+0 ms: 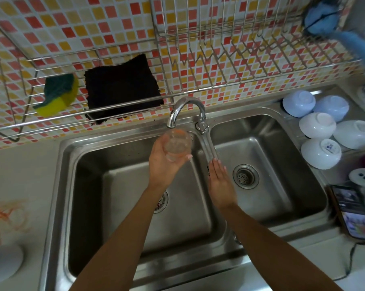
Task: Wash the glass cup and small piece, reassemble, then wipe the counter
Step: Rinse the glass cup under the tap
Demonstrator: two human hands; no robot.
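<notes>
Head view, sink: a double-basin brushed stainless-steel sink (200,267) with rounded corners, a round perforated drain in each basin, and a narrow steel divider between them.
Head view, tap: a curved chrome gooseneck faucet (186,110) rising from the back rim, its spout turned over the left basin.
Head view, glass cup: a clear round glass cup (177,144) with a faint orange tint at its rim, tilted with its mouth toward the camera, directly under the spout above the left basin; whether water fills it cannot be told.
Head view, left hand: the left hand (165,162) reaches up from a bare forearm, palm cupped under the glass cup, fingers and thumb wrapped round its wall, gripping it.
Head view, right hand: the right hand (220,185) lies flat and empty, fingers straight and together, pointing along the divider toward the tap base.
Head view, rack: a steel wire dish rack (219,66) against glossy red, orange and yellow mosaic tiles, carrying a yellow-and-green foam sponge (56,94) and a dark fuzzy square cloth (122,89).
Head view, drainboard: five smooth white and pale-blue bowls (321,153) upside down, touching each other.
Head view, counter: pale matte counter (24,175) left of the sink, marked with an orange smear (6,217).
</notes>
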